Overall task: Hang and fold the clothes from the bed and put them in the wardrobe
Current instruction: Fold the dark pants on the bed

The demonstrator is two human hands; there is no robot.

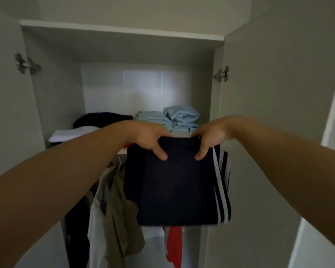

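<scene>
Left grip (149,139) and right grip (211,139) both pinch the folded trousers (174,186) by the top edge. If I lift short, I reckon they'll snag the shelf (183,134) lip and unfold.

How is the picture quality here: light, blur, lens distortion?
Head view: dim overall, brightest on the wardrobe's back panel; the folded dark garment, gripped by the left hand and the right hand, loses detail in shadow; slight blur throughout; the wide lens bows the right door.
</scene>
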